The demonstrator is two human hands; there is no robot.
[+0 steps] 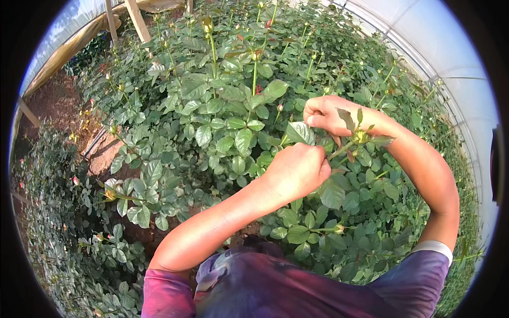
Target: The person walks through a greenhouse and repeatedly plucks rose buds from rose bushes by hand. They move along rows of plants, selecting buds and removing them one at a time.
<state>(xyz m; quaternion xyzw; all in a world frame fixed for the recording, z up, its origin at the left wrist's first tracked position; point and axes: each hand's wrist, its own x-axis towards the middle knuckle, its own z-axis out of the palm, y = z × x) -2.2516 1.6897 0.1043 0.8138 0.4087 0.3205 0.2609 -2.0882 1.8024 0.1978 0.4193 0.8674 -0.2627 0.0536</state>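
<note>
My left hand (298, 169) is curled around a green rose stem (340, 151) just right of the picture's middle. The stem slants up to the right and ends in a yellow-green rosebud (360, 137) with small leaves about it. Slightly farther up, my right hand (332, 115) has its fingers bent in, the thumb against them. Whether anything is pinched there is hidden by the fingers. A broad rose leaf (301, 132) lies between the two hands, and the bud stands in front of my right wrist.
Dense rose bushes (238, 99) surround me, with tall budded stems (213, 51) ahead. Wooden posts (137, 22) stand at the upper left, near bare soil (107, 155) and a dark pipe (94, 142). Greenhouse plastic sheeting (457, 51) curves along the right.
</note>
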